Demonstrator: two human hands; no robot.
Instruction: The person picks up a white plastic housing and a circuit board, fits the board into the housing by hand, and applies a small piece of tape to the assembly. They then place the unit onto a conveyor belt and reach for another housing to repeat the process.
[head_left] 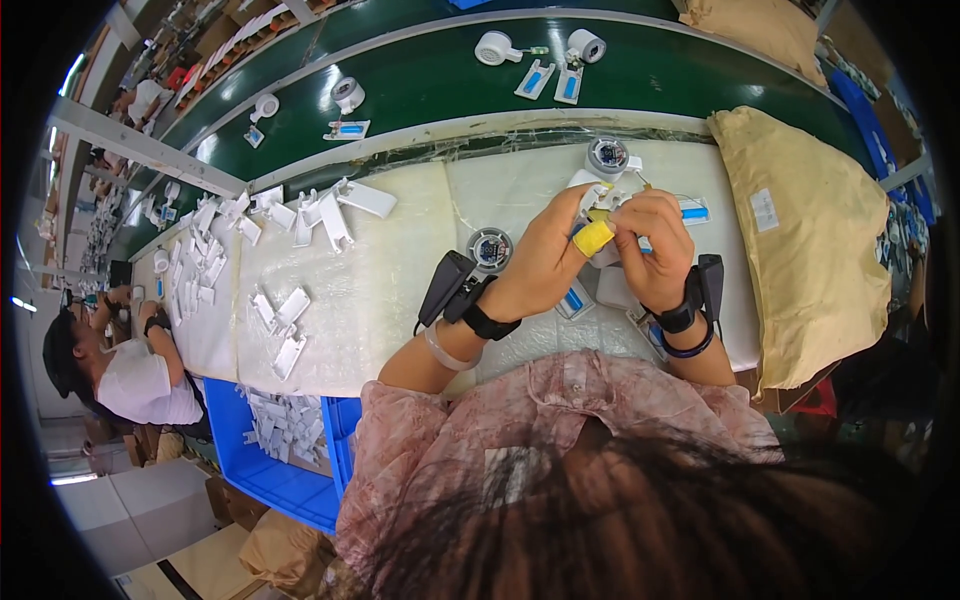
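Observation:
My left hand [545,250] and my right hand [655,250] meet over the table, both closed with fingertips close together. A yellow wrap [593,237] covers my left thumb. What the fingers pinch is small and mostly hidden; bits of white plastic show around them. Just beyond the hands sits a round white-and-grey unit [608,155] with its circuit side up. Another round unit with an exposed circuit [490,249] lies beside my left wrist. To the right of my right fingers is a white holder with a blue cell [693,210]. A second blue cell [575,299] lies below the hands.
White plastic shells [325,215] lie scattered to the left, and a blue bin [335,495] holds more. Along the far side runs a green conveyor [420,75] bearing round units [497,48]. A large tan sack [805,240] stands right. A co-worker [140,370] sits left.

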